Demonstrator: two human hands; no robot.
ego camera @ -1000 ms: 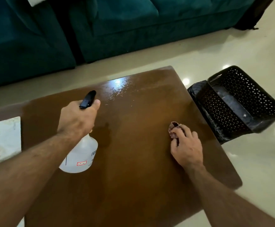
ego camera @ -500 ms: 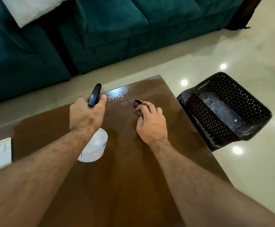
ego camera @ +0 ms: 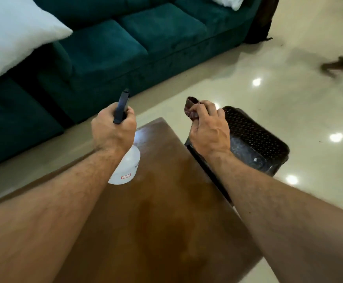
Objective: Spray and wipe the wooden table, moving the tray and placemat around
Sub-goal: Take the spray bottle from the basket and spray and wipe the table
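I see my left hand point(ego camera: 113, 130) curled round the spray bottle point(ego camera: 126, 166), held over the wooden table point(ego camera: 166, 221); my right hand point(ego camera: 208, 131) pinches a dark cloth point(ego camera: 190, 106) above the black basket point(ego camera: 256, 139)

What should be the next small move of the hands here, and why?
Probably bring the right hand down so its dark cloth wipes the wooden table: both hands are raised, and the left hand grips the spray bottle.

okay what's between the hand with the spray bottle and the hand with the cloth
In the head view, nothing: between left hand and right hand shows only the brown wooden table's far corner and cream floor.
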